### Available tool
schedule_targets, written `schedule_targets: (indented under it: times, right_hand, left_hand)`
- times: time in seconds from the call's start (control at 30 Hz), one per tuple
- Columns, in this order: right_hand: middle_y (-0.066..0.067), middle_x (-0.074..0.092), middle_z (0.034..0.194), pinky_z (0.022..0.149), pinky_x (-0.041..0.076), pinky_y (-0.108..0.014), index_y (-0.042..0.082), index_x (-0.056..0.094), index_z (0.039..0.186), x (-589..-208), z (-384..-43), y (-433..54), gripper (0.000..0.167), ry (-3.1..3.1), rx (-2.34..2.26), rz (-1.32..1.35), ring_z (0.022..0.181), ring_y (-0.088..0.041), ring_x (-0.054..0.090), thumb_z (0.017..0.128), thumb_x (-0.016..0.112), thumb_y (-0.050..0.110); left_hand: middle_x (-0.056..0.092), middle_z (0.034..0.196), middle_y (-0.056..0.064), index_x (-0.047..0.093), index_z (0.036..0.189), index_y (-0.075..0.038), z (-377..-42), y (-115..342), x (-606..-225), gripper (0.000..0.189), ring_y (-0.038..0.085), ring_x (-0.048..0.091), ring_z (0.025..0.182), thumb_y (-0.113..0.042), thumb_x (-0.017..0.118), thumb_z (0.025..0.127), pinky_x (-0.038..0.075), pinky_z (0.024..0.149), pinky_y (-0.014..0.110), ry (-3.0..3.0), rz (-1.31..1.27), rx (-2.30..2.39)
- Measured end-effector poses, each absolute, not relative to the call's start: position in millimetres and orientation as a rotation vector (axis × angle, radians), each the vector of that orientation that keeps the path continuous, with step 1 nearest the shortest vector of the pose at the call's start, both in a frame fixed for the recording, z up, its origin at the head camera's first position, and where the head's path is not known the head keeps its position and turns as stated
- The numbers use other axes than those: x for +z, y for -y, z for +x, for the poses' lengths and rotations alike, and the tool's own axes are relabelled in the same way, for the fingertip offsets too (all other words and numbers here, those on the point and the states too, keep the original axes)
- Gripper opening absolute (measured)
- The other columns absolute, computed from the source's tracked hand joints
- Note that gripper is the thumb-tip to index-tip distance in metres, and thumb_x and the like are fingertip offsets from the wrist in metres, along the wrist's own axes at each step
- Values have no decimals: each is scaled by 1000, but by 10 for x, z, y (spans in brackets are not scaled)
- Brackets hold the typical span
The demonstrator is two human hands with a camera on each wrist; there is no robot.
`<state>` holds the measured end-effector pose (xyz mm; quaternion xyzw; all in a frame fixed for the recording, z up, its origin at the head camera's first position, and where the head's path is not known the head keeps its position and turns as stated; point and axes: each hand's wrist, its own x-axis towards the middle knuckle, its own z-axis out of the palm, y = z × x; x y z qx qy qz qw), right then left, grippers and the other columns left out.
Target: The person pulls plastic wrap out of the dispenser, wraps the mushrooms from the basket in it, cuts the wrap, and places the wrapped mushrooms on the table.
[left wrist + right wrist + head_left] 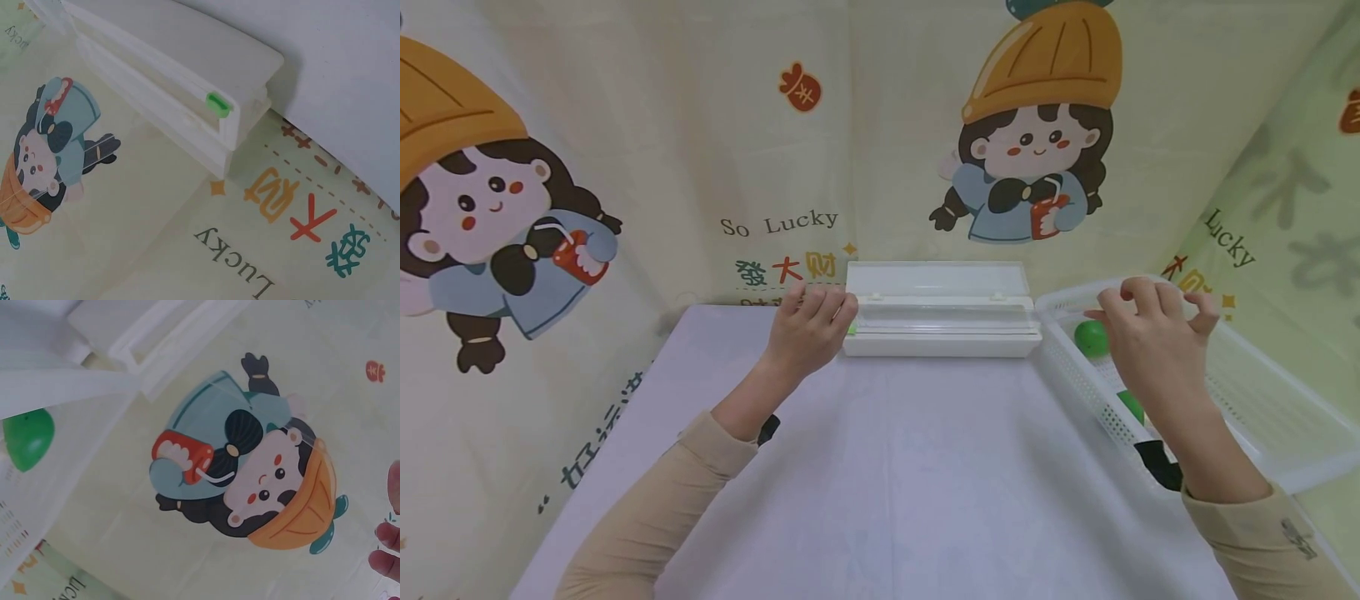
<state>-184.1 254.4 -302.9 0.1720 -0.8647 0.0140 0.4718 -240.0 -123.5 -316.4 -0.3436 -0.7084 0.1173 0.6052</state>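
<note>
We see the white dispenser box [943,345] at the back of the white table [887,467], its long side toward the person and its lid [936,279] raised behind it. The left wrist view gives us its end close up, with a green slider [217,105] set near the corner.

The left hand [812,325] is raised at the dispenser's left end, back of the hand toward us, its fingers bent forward and close together. The right hand [1161,350] is held up over the white basket [1285,400], well apart from the left one, with its fingers bent and more spread. Faint, straight glints in both wrist views may be a clear sheet, but it is too thin for us to trace. So we cannot tell whether either hand pinches anything, as the head view hides most fingertips (the right wrist view catches only a few, at its edge).

The basket, with perforated walls, stands just beside the dispenser's right end. Inside it we make out a green ball [1091,339] and a second green thing [1131,406], partly covered by the basket wall. Both sleeves are beige, with black wrist straps below them. Behind, a printed backdrop [895,150] shows cartoon figures in orange hats and lettering.
</note>
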Motion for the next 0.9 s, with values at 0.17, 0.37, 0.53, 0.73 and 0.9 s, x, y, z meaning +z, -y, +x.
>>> schedule_targets:
  times: [0.17, 0.37, 0.53, 0.73, 0.9]
  right_hand:
    - [-20, 46, 98, 89, 14, -60, 4, 52, 90, -2993, -1787, -2547, 14, 2172, 18, 418, 94, -40, 40, 83, 62, 10]
    - [-21, 48, 97, 88, 14, -59, 3, 52, 88, -2977, -1753, -2546, 22, 2106, 41, 435, 90, -40, 41, 96, 45, 23]
    - [-21, 47, 98, 86, 13, -59, 2, 52, 90, -2956, -1720, -2548, 24, 2111, 22, 441, 90, -41, 41, 96, 42, 23]
    - [-21, 50, 96, 85, 14, -58, 0, 53, 88, -2935, -1693, -2538, 26, 2043, 29, 447, 85, -41, 41, 95, 44, 24]
    - [-21, 50, 95, 88, 16, -58, 2, 53, 86, -2931, -1666, -2542, 25, 2032, 38, 440, 85, -41, 42, 95, 45, 24]
  left_hand:
    - [45, 83, 7, 48, 90, -5, -2364, 1236, -3136, 4, 22, 40, 74, -7, 47, 87, 34, 72, 36, 1617, -791, 270]
    - [45, 82, 7, 48, 90, -6, -2339, 1230, -3116, 8, 22, 40, 74, -7, 52, 83, 33, 72, 36, 1600, -785, 259]
    - [44, 82, 7, 48, 89, -6, -2308, 1228, -3097, 9, 22, 40, 73, -7, 53, 82, 33, 72, 36, 1598, -783, 251]
    - [45, 81, 7, 48, 89, -5, -2258, 1229, -3069, 9, 22, 40, 73, -7, 53, 82, 33, 71, 36, 1601, -781, 253]
    - [44, 81, 7, 49, 90, -5, -2210, 1230, -3047, 5, 22, 40, 73, -8, 49, 85, 33, 71, 36, 1603, -778, 264]
